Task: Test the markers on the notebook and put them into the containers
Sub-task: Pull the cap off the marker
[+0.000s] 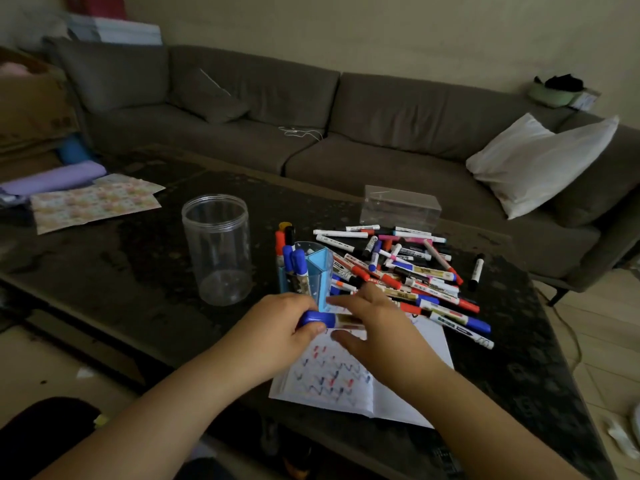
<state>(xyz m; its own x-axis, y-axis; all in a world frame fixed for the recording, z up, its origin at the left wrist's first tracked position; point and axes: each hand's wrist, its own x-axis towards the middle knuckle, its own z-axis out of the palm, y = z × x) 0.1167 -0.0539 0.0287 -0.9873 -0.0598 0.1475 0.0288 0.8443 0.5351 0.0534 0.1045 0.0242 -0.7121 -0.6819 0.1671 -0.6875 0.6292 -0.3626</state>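
An open notebook (pixel 349 386) with red and blue zigzag test marks lies at the near edge of the dark table (pixel 145 271). Above it I hold a blue-capped marker (pixel 318 319) sideways. My left hand (pixel 277 327) grips the blue cap end. My right hand (pixel 374 327) pinches the marker's barrel between thumb and fingers. Just behind stands a blue divided pen holder (pixel 317 271) with several markers upright in it. A pile of loose markers (pixel 401 268) spreads to its right. A tall clear jar (pixel 217 247) stands empty to the left.
A clear rectangular box (pixel 400 206) sits behind the pile, and one black marker (pixel 477 271) lies apart at the right. Patterned paper sheets (pixel 93 202) lie at the table's far left. A grey sofa (pixel 311 133) with a white pillow (pixel 540 161) runs behind.
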